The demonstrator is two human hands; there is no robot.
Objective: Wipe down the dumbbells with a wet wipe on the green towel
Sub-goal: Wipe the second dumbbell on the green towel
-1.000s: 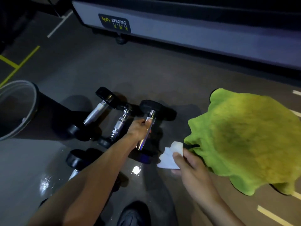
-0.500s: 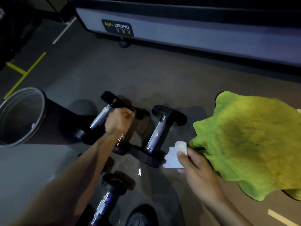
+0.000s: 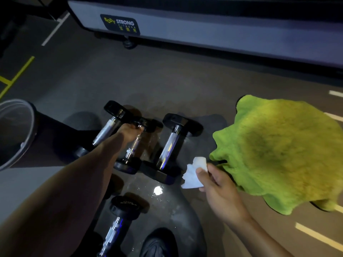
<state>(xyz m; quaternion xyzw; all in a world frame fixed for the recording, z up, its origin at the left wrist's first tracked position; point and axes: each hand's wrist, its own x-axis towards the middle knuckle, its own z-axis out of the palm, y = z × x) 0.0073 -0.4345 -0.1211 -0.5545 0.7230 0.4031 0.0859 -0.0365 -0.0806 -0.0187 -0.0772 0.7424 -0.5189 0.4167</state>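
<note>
- Since half a second ago the left hand [image 3: 130, 133] is sitting on the same middle dumbbell [image 3: 134, 145], gripping nearer its far head now; right hand [image 3: 220, 184] and wipe are barely shifting
- Far left: a round bin [image 3: 14, 134] with a clear liner is standing on the dark floor [image 3: 167, 80], well apart from the towel
- Left dumbbell [image 3: 107, 129] is lying on the floor just beside the middle one, chrome handle showing, near head hidden behind the left forearm
- Left hand's fingers are curling round the middle dumbbell's chrome handle close to its far black head, clamping on it; that dumbbell is lying on the floor between the other two
- Near dumbbell [image 3: 118, 219] is lying at the bottom, just beside the left forearm, apart from the row of three
- A dark shoe [image 3: 157, 243] is showing at the bottom edge, near a bright wet spot on the floor
- Right dumbbell [image 3: 170, 145] is lying on the floor untouched, its near head just beside the wipe
- Right hand is pinching the crumpled white wet wipe [image 3: 194, 173] between thumb and fingers, hovering by the towel's left edge
- Green towel [image 3: 278, 151] is lying spread on the floor at right, no dumbbell on it
- Behind: a grey machine base [image 3: 222, 32] with a "BODY STRONG" label is running across the top
</note>
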